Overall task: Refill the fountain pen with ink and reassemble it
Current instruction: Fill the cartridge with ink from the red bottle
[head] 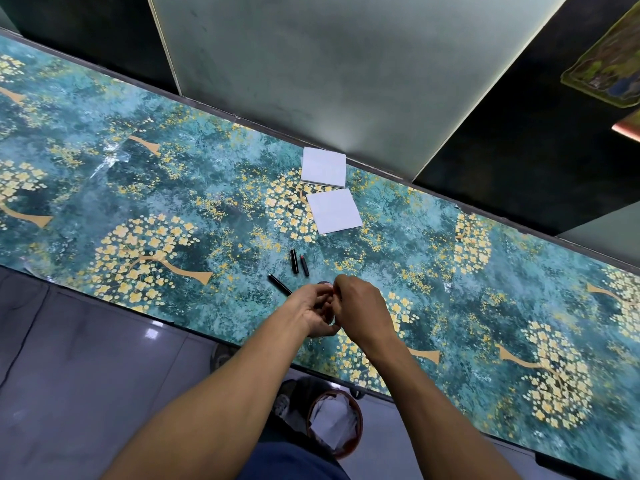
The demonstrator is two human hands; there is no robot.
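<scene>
Your left hand (317, 311) and right hand (360, 308) meet just above the near edge of the table (104, 161), fingers curled around something small and dark between them; you cannot tell what it is. 3 black pen parts lie just beyond: a long barrel (280, 284) at the left, a cap (294, 260), and a short piece with a red tip (304, 265). 2 white paper pads (334, 211) sit farther back.

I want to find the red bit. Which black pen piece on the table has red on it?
The shortest pen piece, rightmost of the three, has a red tip. The piece beside it and the long one look all black.
</scene>
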